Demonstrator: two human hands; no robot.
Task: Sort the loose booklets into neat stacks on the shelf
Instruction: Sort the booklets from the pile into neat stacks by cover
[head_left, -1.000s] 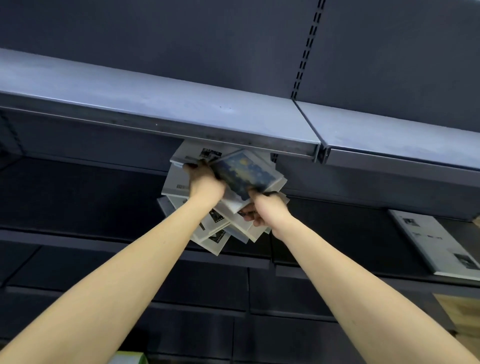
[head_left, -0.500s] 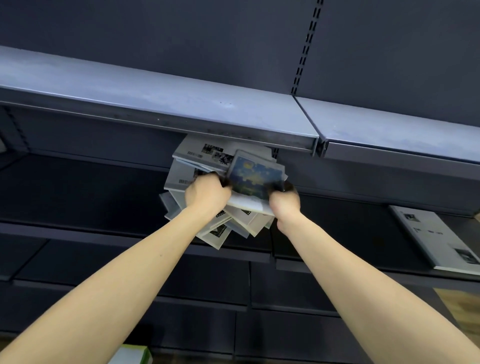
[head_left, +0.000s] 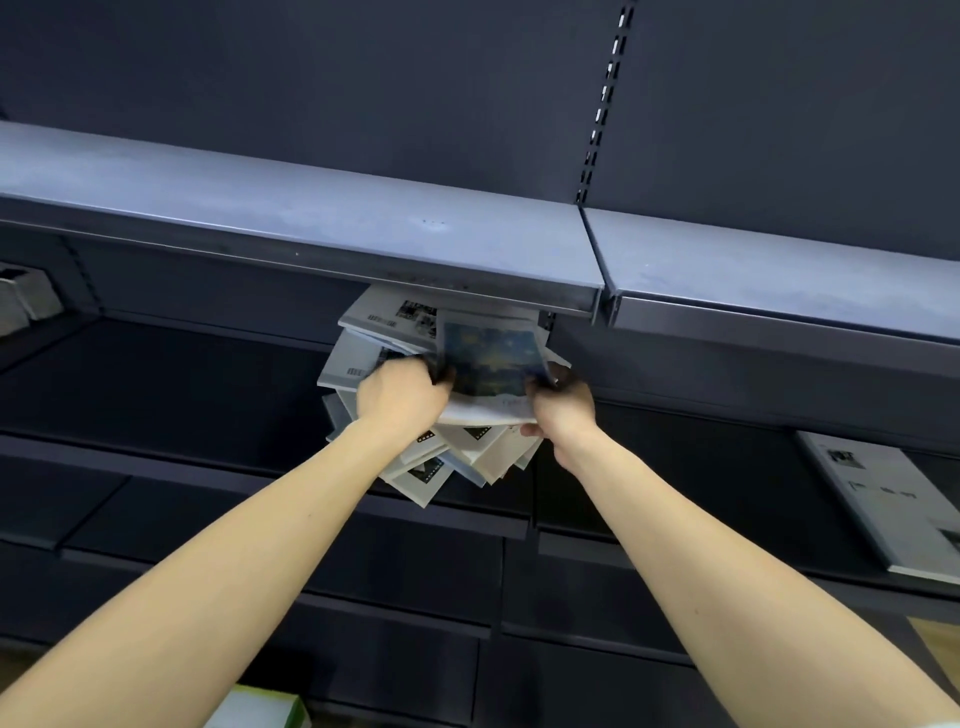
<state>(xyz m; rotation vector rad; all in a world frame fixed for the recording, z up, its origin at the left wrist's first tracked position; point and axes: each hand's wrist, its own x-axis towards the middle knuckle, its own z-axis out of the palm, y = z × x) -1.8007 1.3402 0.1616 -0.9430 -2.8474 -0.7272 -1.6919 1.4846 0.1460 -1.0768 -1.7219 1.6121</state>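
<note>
Both arms are up and reaching into the dark shelf (head_left: 171, 395), right under the lip of the upper shelf (head_left: 322, 218). There's the pile of booklets (head_left: 447, 462), fanned out every which way, corners poking towards the shelf's front edge. On top sits the blue-covered booklet (head_left: 488, 364), and that's the one being worked. The left hand (head_left: 402, 392) has its grip curled round the booklet's left edge, knuckles towards us, fingers tucked out of sight behind the cover. The right hand (head_left: 561, 402) is clamped on the right edge, thumb under the pale lower margin. So it's pinched from both sides, one hand per edge, neither nearer than the other.

The booklet's long axis runs away from the person, top end nearly under the upper shelf's lip, and the cover is tipped up at the near edge. Looks to me like the next move is to lift it clear towards the person, since there's little headroom above. The loose ones beneath could slide off the front. Far right, a grey booklet (head_left: 883, 504) lies flat, well apart, alone on its shelf.
</note>
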